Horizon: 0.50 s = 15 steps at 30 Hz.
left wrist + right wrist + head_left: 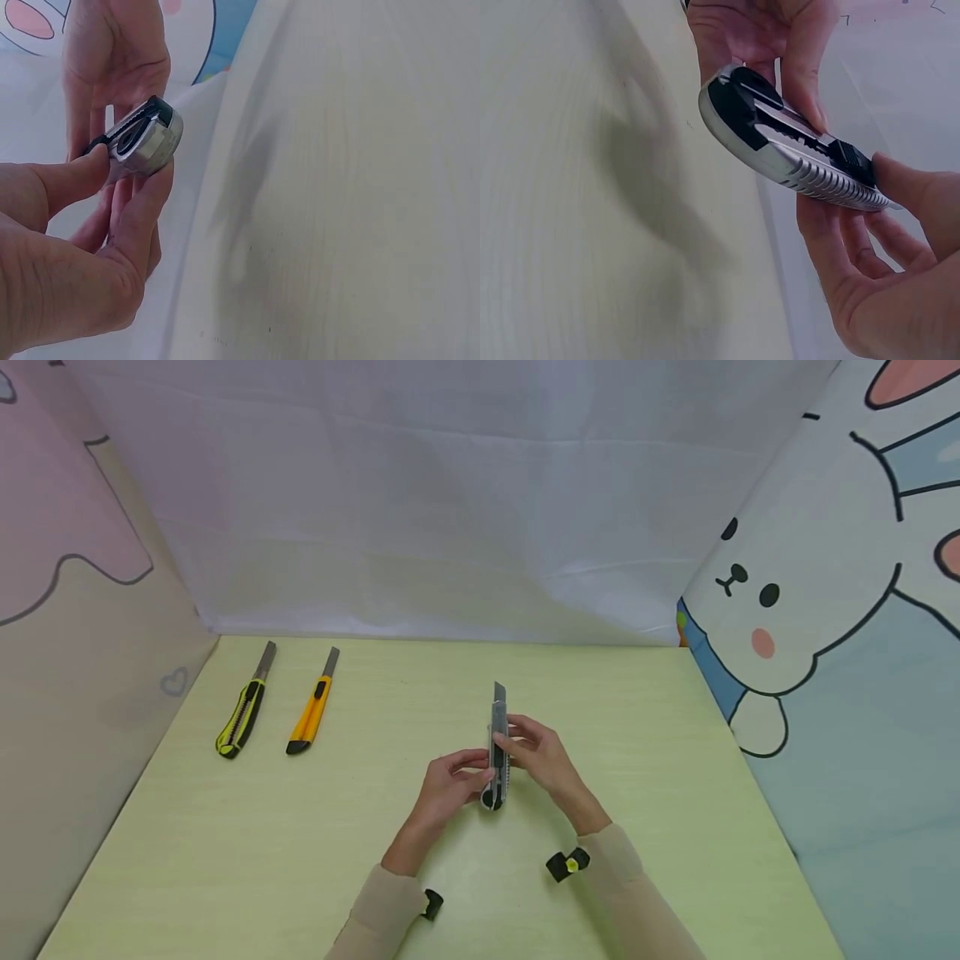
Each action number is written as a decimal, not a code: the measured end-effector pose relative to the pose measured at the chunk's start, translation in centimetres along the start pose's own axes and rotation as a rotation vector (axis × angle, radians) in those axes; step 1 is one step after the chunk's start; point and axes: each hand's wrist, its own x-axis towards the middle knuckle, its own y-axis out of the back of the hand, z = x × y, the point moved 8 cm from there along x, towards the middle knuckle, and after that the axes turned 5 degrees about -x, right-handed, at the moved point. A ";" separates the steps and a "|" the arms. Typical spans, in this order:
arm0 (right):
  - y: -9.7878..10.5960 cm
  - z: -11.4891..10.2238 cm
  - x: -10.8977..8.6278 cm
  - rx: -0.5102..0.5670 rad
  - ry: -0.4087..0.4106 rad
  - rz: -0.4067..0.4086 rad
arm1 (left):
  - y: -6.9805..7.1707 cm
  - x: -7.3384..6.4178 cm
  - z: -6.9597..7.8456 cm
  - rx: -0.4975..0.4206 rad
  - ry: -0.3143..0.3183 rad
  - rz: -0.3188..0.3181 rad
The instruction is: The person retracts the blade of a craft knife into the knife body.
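A silver utility knife (500, 758) is held up off the pale table (615, 735), right of the middle, with its blade (499, 692) pointing to the far side. The left hand (446, 789) pinches its near end from the left, thumb on top and fingers beneath. The right hand (546, 764) grips it farther along from the right, fingers under the ribbed edge and thumb against the black slider (853, 159); whether that thumb is pressing hard is difficult to say from here.

Two more knives lie at the far left of the table, blades also toward the far side: a green and black knife (242, 717) leftmost, and an orange knife (311, 713) just to its right, apart from it. Beyond the table hangs a white sheet (450, 518); a rabbit picture (817, 618) covers the right side.
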 end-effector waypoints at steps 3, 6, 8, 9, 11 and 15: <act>0.0 0.2 0.0 0.011 -0.028 0.014 | 0.0 0.1 0.0 0.006 -0.003 0.000; 0.1 0.4 0.1 0.028 -0.054 0.022 | 0.0 0.1 -0.1 0.002 0.004 0.000; 0.1 0.3 0.1 0.040 -0.058 0.021 | 0.0 0.2 -0.2 0.000 0.003 -0.003; 0.1 0.3 0.1 0.043 -0.054 0.020 | 0.0 0.2 -0.2 0.002 0.000 -0.004; 0.2 0.2 0.1 0.049 -0.044 0.015 | 0.0 0.2 -0.3 -0.003 0.002 -0.005; 0.3 -0.1 0.1 0.060 -0.028 0.001 | 0.0 0.0 -0.3 -0.004 -0.002 -0.007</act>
